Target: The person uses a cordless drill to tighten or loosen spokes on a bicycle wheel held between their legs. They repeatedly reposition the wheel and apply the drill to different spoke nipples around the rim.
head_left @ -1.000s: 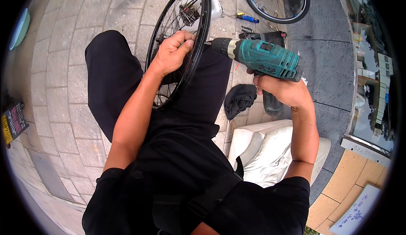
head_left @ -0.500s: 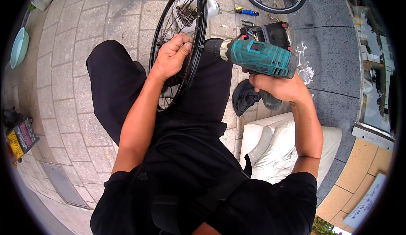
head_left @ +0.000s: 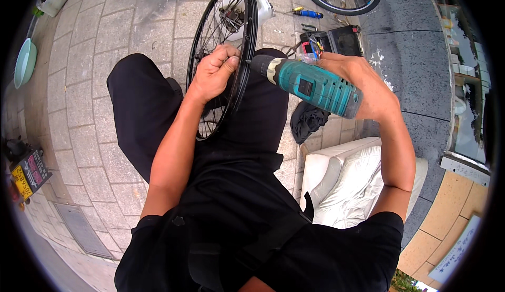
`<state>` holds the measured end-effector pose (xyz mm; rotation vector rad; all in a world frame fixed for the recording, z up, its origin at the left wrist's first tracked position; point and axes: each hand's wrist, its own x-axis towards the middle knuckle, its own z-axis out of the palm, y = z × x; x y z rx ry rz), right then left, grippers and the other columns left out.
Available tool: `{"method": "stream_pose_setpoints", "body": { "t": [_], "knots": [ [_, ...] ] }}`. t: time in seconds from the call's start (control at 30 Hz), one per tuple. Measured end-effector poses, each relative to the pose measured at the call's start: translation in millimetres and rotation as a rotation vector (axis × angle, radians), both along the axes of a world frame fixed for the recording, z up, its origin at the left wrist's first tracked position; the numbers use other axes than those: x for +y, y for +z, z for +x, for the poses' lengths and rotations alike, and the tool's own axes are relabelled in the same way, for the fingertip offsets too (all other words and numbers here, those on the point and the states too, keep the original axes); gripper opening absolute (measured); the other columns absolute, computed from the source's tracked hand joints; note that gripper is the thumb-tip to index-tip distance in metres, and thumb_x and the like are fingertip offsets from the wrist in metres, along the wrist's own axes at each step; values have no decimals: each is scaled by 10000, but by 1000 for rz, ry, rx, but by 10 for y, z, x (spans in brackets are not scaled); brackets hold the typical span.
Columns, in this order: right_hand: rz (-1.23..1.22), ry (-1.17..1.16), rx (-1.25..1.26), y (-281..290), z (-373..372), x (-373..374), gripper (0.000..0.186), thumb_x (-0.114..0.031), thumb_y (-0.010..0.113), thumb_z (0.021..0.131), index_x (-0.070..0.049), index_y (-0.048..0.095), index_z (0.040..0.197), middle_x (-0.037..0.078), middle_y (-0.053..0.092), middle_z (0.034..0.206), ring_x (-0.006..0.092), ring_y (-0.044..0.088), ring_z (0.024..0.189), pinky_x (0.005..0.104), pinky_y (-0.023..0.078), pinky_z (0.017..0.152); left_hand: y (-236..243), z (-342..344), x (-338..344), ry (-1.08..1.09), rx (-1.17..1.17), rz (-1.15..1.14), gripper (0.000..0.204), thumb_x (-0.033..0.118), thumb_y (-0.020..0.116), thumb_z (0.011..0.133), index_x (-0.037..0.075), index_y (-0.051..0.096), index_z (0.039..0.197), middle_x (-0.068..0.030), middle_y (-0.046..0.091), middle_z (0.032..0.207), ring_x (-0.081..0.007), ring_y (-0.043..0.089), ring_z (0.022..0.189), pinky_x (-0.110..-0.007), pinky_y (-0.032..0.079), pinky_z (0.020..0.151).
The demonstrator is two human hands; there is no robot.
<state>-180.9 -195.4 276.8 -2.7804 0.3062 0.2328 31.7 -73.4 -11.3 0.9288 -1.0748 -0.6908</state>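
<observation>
The drill (head_left: pixel 315 89) is now rolled over, with its rear end swung nearer the body and its chuck (head_left: pixel 261 65) brought closer to the wheel (head_left: pixel 249 34). The right hand (head_left: pixel 365 84) is shifted from the drill's near side to its far side.

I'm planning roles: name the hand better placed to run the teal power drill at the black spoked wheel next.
Right, likely: the right hand holds the drill, its chuck facing the wheel, which the left hand grips.

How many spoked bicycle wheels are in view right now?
2: one narrow black-rimmed wheel in the left hand, and one black-tyred wheel at upper right, cut off by the picture's edge. Others may be hidden.
</observation>
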Motion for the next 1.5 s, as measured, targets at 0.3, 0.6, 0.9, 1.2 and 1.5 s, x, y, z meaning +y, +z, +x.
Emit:
{"method": "stream_pose_setpoints", "body": {
  "t": [0.3,0.6,0.9,1.2,1.5],
  "knots": [
    [-317,230,191,341,409,44,468,-46,828,628,-39,746,1089,93,668,930,341,705,921,431,557,812,-23,0,17,-28,24,11,80,62,635,1075,-10,669,1069,-56,637,1028,-180,572,974,-317,471,916],
    [-370,263,196,391,541,259,346,-96,825,668,-31,715,990,79,644,890,287,704,852,409,557,779,-80,25,7,-55,-5,-19,137,100,639,1092,-25,680,1129,-70,636,1094,-197,562,1026,-337,465,941],
    [-98,98,318,445,607,-138,530,-296,774,629,5,717,1061,154,618,877,416,658,794,462,505,667,-17,-31,-32,-75,30,32,114,100,687,1050,4,715,1106,-65,694,1016,-214,632,986,-367,495,986],
    [-28,-31,315,183,285,-246,439,-211,774,724,32,724,1085,157,634,870,398,690,744,436,551,648,-163,-187,-84,75,0,7,61,92,709,1020,64,739,1065,-25,761,1041,-202,722,1019,-559,331,1270],
    [52,-185,389,125,-12,-377,422,-111,886,614,-43,695,983,68,686,918,240,720,717,324,573,646,-54,-349,-151,115,120,17,50,29,731,929,65,758,950,-36,762,936,-231,710,926,-528,375,1256]
  ]
}}
